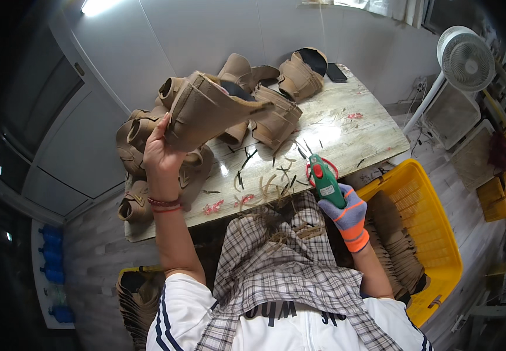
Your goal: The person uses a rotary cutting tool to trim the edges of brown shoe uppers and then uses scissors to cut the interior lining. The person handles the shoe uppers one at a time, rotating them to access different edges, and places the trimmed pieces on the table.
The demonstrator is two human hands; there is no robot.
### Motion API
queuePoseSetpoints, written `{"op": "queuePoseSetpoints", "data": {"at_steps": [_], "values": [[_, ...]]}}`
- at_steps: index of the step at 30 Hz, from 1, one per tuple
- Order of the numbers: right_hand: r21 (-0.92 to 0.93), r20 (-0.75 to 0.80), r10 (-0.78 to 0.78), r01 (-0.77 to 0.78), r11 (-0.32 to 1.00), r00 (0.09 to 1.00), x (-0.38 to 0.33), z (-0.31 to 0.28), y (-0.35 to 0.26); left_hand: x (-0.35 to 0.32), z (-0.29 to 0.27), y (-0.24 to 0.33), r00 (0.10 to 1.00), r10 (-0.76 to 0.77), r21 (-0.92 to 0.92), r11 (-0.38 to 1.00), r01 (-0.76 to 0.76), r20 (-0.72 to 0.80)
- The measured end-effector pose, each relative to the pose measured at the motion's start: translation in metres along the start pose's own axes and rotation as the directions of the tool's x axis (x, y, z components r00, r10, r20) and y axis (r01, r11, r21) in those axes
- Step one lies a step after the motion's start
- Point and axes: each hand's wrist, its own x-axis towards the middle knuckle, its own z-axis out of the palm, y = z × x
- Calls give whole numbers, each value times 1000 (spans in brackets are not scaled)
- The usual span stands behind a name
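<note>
Grasping a likely pliable shoe upper (203, 114), best held by its edge, the left hand (164, 153) faces the right hand (346, 217) clutching a tool (326, 186).

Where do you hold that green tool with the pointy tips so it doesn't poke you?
Probably best by the thick rear end of the green tool, coming from the person's near right side. Its thin tips point away from the person, the red button sits toward the front, and the gloved right hand holds that chunky end.
</note>
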Motion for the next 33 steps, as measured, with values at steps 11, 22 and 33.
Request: {"op": "queuePoseSetpoints", "data": {"at_steps": [11,22,33], "values": [[-355,-1,-426,398,846,905,0,0,-8,-42,-14,-1,942,-288,-162,952,261,-173],[-370,30,-470,447,815,882,-5,-3,-14,-40,-11,-14,923,-350,-150,933,327,-163],[-312,29,-557,537,784,830,-1,-6,-27,-29,-6,-35,898,-300,-23,951,309,-322]]}}
